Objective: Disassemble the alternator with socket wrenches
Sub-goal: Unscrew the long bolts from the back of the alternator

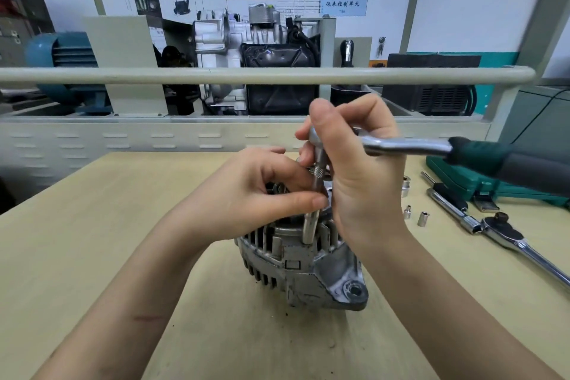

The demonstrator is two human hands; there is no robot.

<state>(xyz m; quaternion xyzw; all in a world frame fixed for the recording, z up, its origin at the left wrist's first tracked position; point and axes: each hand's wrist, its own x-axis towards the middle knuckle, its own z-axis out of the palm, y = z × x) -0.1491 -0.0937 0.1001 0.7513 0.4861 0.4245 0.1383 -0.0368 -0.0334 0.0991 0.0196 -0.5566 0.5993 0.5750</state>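
Standing on the pale wooden tabletop (pixel 92 256) nearest the camera, the grey cast-metal alternator (pixel 303 262) shows its finned housing and one mounting ear, while its top is hidden under both hands. The left hand (pixel 246 194) pinches the slim chrome extension bar (pixel 313 207) between thumb and curled fingers; where the bar's lower end meets the alternator is hard to make out. The right hand (pixel 357 163) curls round the head of the chrome ratchet wrench with a dark green grip (pixel 431 148), whose handle runs off the right edge. Beyond lie three small loose chrome sockets (pixel 413 210), a second chrome ratchet (pixel 505 237) and a green tool case (pixel 462 173), partly cut off. Farthest, a blurred engine display stand (pixel 246 49) sits behind a grey rail (pixel 123 75).
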